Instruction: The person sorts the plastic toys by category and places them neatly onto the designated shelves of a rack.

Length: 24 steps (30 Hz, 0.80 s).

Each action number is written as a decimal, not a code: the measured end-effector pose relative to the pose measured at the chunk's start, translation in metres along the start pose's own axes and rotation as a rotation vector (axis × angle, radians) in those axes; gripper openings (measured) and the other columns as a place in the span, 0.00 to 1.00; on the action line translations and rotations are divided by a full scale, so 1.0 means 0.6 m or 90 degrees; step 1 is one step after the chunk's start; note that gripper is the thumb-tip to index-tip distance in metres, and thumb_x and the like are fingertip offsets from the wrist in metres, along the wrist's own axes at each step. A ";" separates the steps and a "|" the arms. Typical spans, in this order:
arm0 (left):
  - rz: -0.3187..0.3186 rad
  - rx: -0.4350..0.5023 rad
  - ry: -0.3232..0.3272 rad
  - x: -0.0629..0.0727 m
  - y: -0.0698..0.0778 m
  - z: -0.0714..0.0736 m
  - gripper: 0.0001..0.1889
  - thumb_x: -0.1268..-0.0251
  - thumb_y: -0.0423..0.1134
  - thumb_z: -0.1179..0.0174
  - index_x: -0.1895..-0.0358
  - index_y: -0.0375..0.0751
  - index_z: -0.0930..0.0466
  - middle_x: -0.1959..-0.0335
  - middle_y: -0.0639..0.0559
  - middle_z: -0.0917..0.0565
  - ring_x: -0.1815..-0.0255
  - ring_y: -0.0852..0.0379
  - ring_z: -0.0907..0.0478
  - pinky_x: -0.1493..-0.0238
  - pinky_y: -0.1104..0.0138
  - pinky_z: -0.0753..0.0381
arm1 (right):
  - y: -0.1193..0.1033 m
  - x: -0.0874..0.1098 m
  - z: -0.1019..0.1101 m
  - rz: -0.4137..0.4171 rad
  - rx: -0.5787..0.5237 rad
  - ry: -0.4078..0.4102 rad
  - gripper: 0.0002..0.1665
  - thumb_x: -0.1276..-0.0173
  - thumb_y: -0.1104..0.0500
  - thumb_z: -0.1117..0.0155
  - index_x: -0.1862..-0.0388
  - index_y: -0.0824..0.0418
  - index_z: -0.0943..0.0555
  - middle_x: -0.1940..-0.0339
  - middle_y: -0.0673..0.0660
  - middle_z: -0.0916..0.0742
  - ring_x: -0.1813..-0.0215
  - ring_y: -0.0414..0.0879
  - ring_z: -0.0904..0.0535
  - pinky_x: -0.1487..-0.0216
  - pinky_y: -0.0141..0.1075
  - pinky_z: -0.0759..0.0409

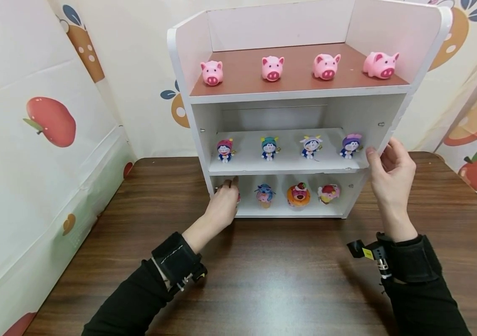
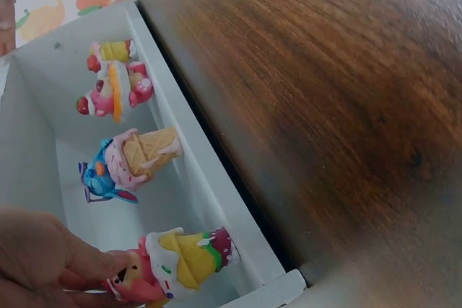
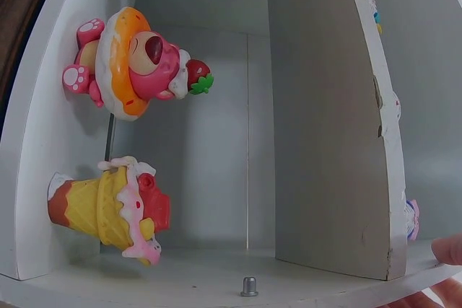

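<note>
A white three-tier shelf unit (image 1: 284, 96) stands on the brown table. At the left end of its bottom shelf, my left hand (image 1: 224, 199) pinches the head of a pink bear figurine in an ice cream cone (image 2: 177, 261); from the head most of it is hidden by the hand. Beside it on that shelf stand a blue-eared ice cream cone figurine (image 1: 265, 195), a pink bear in an orange doughnut ring (image 1: 298, 194) and a yellow cone figurine (image 1: 328, 193). My right hand (image 1: 394, 179) grips the unit's right side panel, thumb inside and fingers outside.
Several pink pig figurines (image 1: 272, 68) line the brown top shelf. Across the middle shelf stand several blue-and-white figurines in coloured hats (image 1: 269, 148). The table (image 1: 280, 270) spreads in front, and fruit-patterned sheets (image 1: 45, 186) hang behind and at the sides.
</note>
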<state>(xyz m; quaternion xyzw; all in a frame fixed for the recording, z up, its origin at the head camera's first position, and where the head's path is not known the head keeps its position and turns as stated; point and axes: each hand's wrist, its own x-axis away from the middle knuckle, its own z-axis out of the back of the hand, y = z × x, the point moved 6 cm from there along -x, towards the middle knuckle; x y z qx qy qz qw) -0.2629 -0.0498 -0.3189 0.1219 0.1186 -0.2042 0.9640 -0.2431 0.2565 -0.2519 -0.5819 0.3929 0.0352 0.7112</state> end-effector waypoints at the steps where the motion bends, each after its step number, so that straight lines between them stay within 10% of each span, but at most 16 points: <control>1: -0.001 0.002 0.006 0.001 0.000 0.000 0.25 0.48 0.24 0.45 0.44 0.20 0.37 0.55 0.31 0.27 0.56 0.42 0.26 0.57 0.57 0.25 | 0.000 0.000 0.000 0.001 0.003 -0.002 0.21 0.40 0.68 0.45 0.46 0.60 0.25 0.49 0.60 0.21 0.50 0.46 0.24 0.51 0.36 0.27; 16: -0.051 0.052 0.103 0.025 0.019 0.026 0.21 0.37 0.35 0.49 0.44 0.24 0.36 0.52 0.34 0.29 0.56 0.44 0.28 0.55 0.56 0.27 | -0.005 0.002 -0.003 0.008 0.018 0.003 0.21 0.39 0.67 0.46 0.46 0.60 0.25 0.49 0.60 0.21 0.50 0.46 0.24 0.51 0.35 0.27; 24: -0.069 0.045 0.107 0.041 0.034 0.032 0.26 0.34 0.43 0.53 0.40 0.26 0.41 0.42 0.33 0.36 0.39 0.42 0.40 0.42 0.51 0.39 | -0.004 0.007 0.001 0.001 0.077 -0.038 0.23 0.38 0.66 0.46 0.43 0.57 0.27 0.48 0.61 0.22 0.49 0.45 0.25 0.52 0.34 0.27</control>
